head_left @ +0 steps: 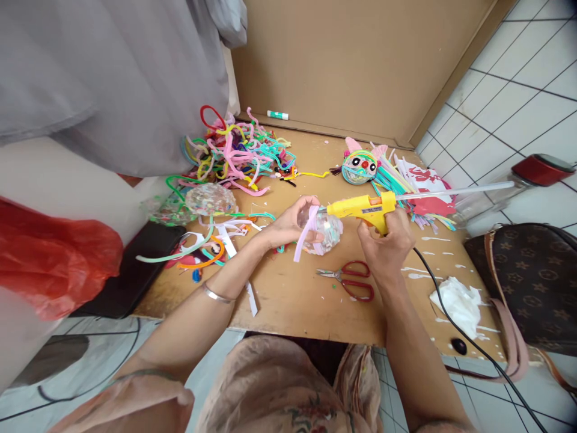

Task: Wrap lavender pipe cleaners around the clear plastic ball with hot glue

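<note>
My left hand (307,215) is closed around a clear, bumpy ball (332,233) with bits of colour in it. A lilac pipe cleaner (305,236) lies across the ball on the side by my fingers. My right hand (391,237) grips a yellow glue gun (356,207) by its handle, with a long clear glue stick (455,190) sticking out of the back. The gun's nozzle points left and meets the ball's upper edge near the lilac strip; whether it touches is hard to make out. Red-handled scissors (354,280) lie on the table just below the ball.
A heap of coloured pipe cleaners (243,150) and another clear ball (210,199) sit at the left. A decorated face ball (359,166) lies at the back right. Crumpled tissue (458,304), a black cord (435,279) and a brown handbag (527,282) are on the right.
</note>
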`<state>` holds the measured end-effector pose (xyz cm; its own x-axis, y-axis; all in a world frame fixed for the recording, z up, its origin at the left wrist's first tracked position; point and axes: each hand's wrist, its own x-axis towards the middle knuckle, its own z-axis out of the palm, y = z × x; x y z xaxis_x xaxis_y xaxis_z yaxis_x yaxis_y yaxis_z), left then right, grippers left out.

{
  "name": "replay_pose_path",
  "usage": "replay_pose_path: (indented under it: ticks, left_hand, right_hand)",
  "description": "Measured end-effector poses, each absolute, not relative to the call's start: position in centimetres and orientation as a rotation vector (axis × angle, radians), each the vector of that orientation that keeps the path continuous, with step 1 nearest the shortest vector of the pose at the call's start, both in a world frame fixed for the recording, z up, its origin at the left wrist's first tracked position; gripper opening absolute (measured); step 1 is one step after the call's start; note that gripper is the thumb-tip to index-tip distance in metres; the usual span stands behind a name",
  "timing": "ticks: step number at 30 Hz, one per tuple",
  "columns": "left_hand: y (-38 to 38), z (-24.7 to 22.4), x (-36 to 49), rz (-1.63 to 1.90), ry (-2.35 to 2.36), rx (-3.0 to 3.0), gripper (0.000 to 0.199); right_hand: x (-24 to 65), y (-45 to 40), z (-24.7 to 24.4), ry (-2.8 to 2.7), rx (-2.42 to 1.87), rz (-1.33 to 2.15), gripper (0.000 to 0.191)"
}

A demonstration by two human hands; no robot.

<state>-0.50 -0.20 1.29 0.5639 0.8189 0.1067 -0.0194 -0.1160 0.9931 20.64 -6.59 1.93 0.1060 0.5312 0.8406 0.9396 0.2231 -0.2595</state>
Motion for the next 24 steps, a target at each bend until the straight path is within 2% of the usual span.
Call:
replay_pose_path:
  ticks: [24]
  left_hand:
    - [-0.56,1.71,-0.41,0.802,0.721,1.499,0.065]
  right_hand:
    - [20.41,-6.7,2.14,-1.548,-1.463,-0.496,0.013]
